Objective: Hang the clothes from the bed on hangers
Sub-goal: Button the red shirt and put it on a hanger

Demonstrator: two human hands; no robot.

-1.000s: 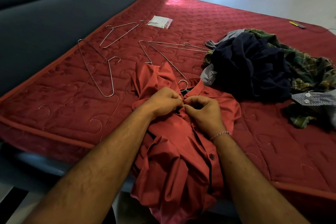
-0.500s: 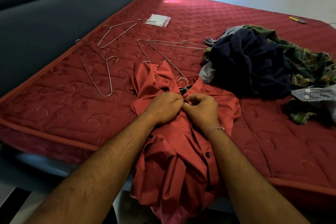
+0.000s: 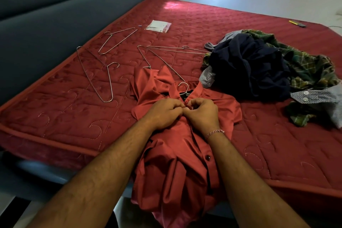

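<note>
A red shirt [image 3: 177,163] lies on the red mattress [image 3: 64,109] and drapes over its near edge. A wire hanger's hook [image 3: 183,85] sticks out of the collar; the rest of that hanger is hidden inside the shirt. My left hand [image 3: 163,113] and my right hand [image 3: 202,112] meet just below the collar, fingers curled, each pinching the shirt's front edge where the top button sits. The button itself is hidden by my fingers. Several bare wire hangers [image 3: 100,76] lie on the mattress to the left and behind.
A heap of clothes [image 3: 259,68], dark navy on top with green plaid and a grey dotted shirt, sits to the right. A small clear plastic packet [image 3: 158,26] lies farther back. A blue padded headboard [image 3: 55,15] runs along the left. A yellow-handled tool [image 3: 297,23] lies at far right.
My hands have stayed together at the collar, working the shirt's top front edge with small finger movements. The view has shifted slightly; the shirt and hangers lie as before.
</note>
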